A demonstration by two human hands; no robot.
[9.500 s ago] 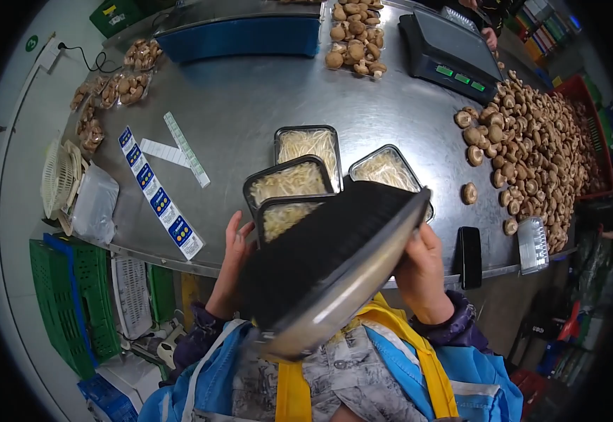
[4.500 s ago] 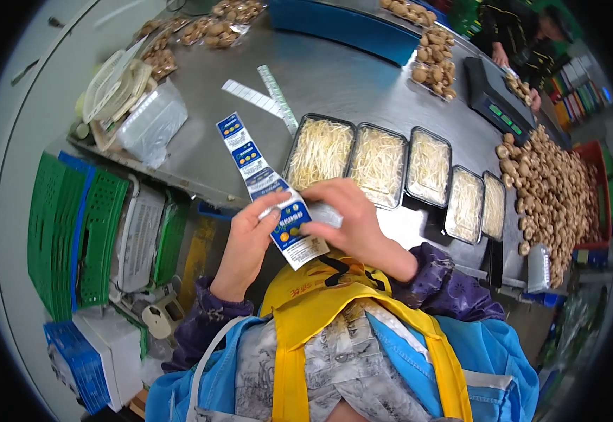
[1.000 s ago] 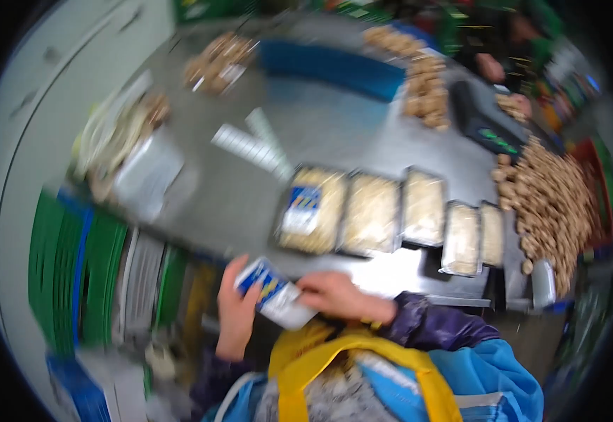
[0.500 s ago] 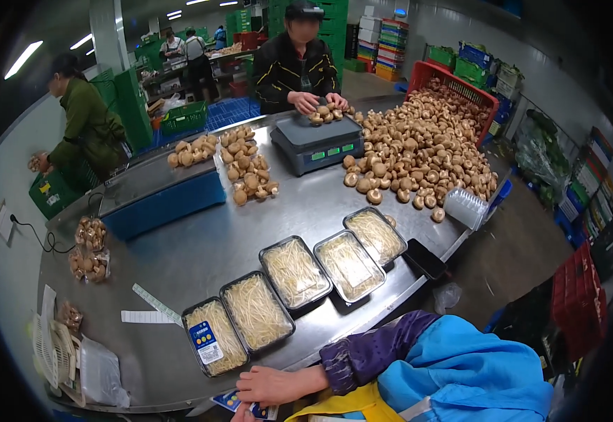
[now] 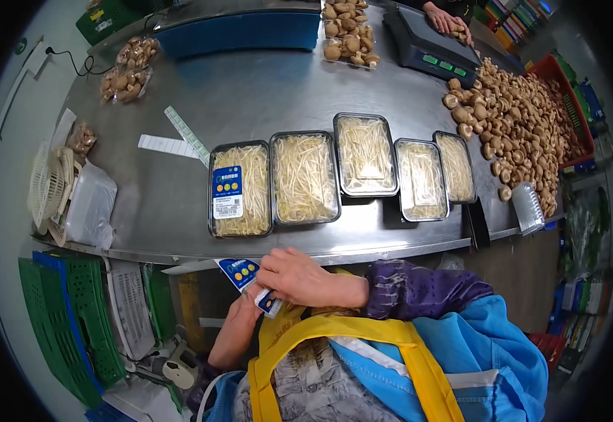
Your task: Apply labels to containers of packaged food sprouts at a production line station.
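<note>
At the table's front edge my left hand [image 5: 238, 318] grips blue-and-white sticker labels [image 5: 239, 273]. My right hand [image 5: 294, 278] bends over them from the right, fingers closed at the labels' edge; its fingertips are partly hidden. Just beyond my hands, several black trays of bean sprouts stand in a row under clear film. The leftmost tray [image 5: 257, 186] bears a blue-and-white label on its left side. Beside it come a second tray [image 5: 305, 176], a third set farther back [image 5: 366, 155], and others to the right, all without such a label.
Paper strips [image 5: 169, 145] lie left of the trays. Bagged mushrooms [image 5: 125, 83] sit far left. At the right are loose mushrooms [image 5: 524, 126], clear plastic containers [image 5: 528, 207] and a scale [image 5: 429, 53] with another person's hand. Green crates [image 5: 60, 316] stand below left.
The view has tipped down and turned, so the trays appear higher and my arms and apron show more. Both hands stay together at the labels.
</note>
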